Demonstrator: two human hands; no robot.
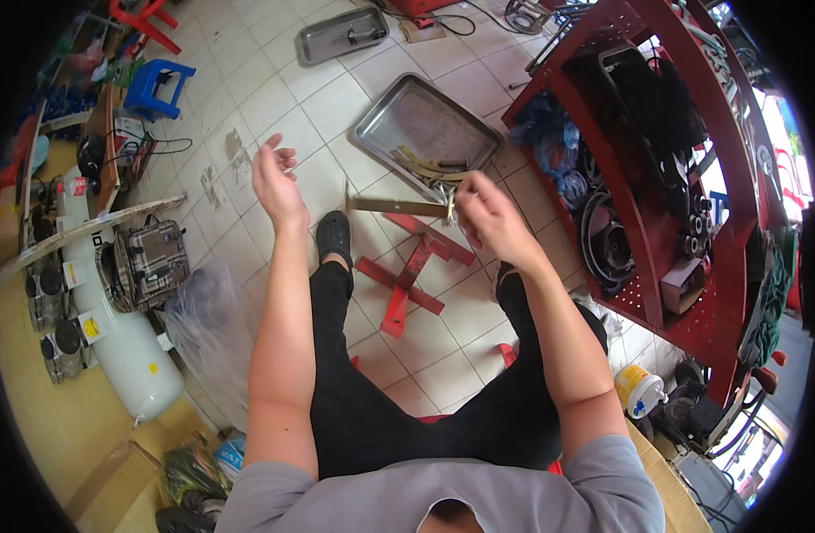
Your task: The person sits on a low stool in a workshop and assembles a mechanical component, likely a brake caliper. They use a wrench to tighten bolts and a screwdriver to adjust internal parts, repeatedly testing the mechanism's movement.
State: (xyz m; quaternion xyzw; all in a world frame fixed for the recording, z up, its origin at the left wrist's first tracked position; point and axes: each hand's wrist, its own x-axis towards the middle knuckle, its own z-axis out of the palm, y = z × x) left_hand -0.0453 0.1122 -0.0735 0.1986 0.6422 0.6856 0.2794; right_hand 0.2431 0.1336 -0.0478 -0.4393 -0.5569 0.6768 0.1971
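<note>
brassy flat metal bar [398, 207] pinched in right hand [487, 218]; left hand [277, 182] empty.

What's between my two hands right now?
In the head view, between the open, empty left hand and the right hand runs the flat metal bar that the right hand grips, above tiled floor.

Repair workshop with a tiled floor. Indicators: a red perforated steel rack [683, 222] loaded with black rubber tyres and belts [603, 235]; two metal trays [425, 124] on the floor — one holding loose parts; a white compressor tank [127, 346] at the left; a red steel stand [412, 266]; a cluttered bench — tools and cables [114, 151].
</note>
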